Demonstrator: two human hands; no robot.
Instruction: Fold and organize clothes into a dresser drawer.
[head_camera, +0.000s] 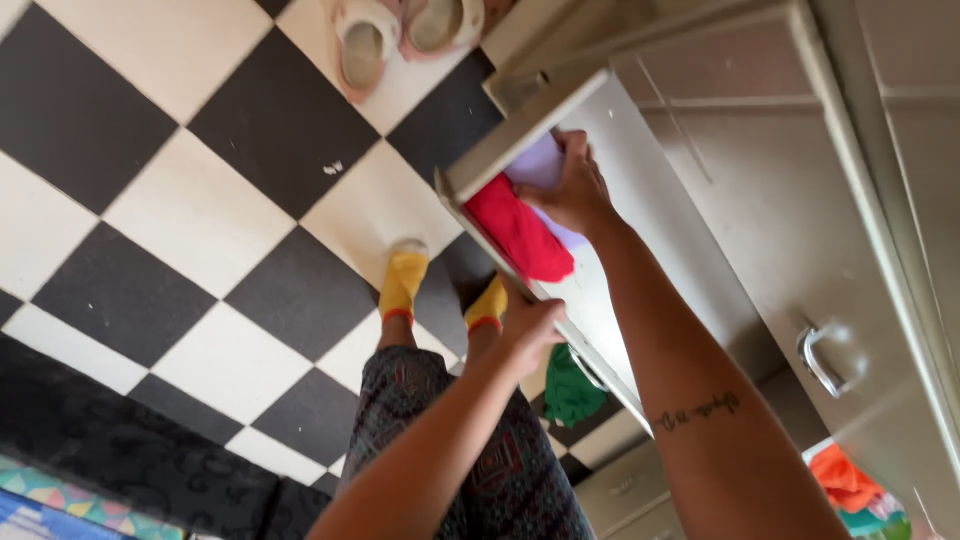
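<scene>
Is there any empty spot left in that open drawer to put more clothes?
Some. The drawer shows a bare pale patch between the red cloth and its near end, by the left hand. The far corner is crowded: the right hand presses on a lilac cloth beside the red one.

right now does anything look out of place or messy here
Yes: a green cloth hangs out over the edge of a lower drawer, and orange clothes spill from another at the right. The red cloth lies bunched in the open drawer.
</scene>
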